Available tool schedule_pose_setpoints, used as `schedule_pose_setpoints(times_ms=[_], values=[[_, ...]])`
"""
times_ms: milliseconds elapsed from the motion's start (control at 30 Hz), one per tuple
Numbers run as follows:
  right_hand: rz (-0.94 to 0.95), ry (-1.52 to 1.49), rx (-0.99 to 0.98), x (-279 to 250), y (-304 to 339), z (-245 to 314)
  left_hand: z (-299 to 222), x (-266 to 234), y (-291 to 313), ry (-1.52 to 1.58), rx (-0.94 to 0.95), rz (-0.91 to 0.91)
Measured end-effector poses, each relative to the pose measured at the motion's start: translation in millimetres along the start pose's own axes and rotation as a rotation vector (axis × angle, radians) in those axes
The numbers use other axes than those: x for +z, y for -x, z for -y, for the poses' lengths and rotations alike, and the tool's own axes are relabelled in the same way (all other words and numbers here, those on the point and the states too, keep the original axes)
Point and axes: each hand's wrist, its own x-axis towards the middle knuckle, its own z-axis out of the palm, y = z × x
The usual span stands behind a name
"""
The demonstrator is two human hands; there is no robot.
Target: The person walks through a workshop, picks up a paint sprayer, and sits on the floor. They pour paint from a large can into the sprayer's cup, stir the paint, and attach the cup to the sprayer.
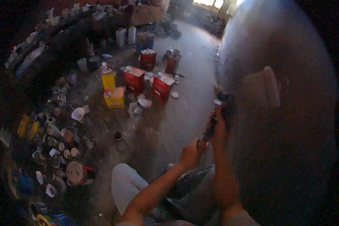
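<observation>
A dark, elongated tool [225,101] with a bulky far end lies in both my hands, close to the dark surface [290,150] on the right. Blur and dim light hide its exact kind. My left hand [191,154] is closed round its near end, where a small red spot shows. Farther along, my right hand [219,128] grips the tool's middle, fingers wrapped on it. A small pale patch shows by the tool's far end.
Red cans [134,80] and yellow containers [114,98] stand on the floor ahead. A large lidded tin [76,173] sits among many small pots at left. A tan rectangular piece [262,88] shows on the right. My bent leg [128,184] is below.
</observation>
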Motion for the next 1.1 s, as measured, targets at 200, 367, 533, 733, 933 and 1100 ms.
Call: schedule_pose_setpoints(times_ms=[200, 367, 533, 733, 933, 1100], values=[[0.054, 0.131, -0.079, -5.1, 2.9, 2.1, 20.8, -1.0, 0.5, 0.527, 0.016, 0.006], [0.066, 0.019, -0.129, -2.2, 12.3, -0.2, 58.5, -15.1, 9.7, 0.663, -0.14, 0.077], [0.055, -0.001, -0.204, -3.7, 16.9, 2.9, 62.6, -28.1, 29.5, 0.622, -0.209, 0.166], [0.082, 0.022, -0.149, -7.9, -3.2, 6.3, 35.4, -26.9, 7.1, 0.574, -0.066, -0.031], [0.118, -0.078, -0.109, -5.9, -9.2, 14.3, 41.2, -36.8, 2.7, 0.535, -0.053, 0.044], [0.172, -0.112, -0.095, -1.4, -11.2, 22.1, 44.4, -39.3, 9.2, 0.55, -0.101, 0.078]])
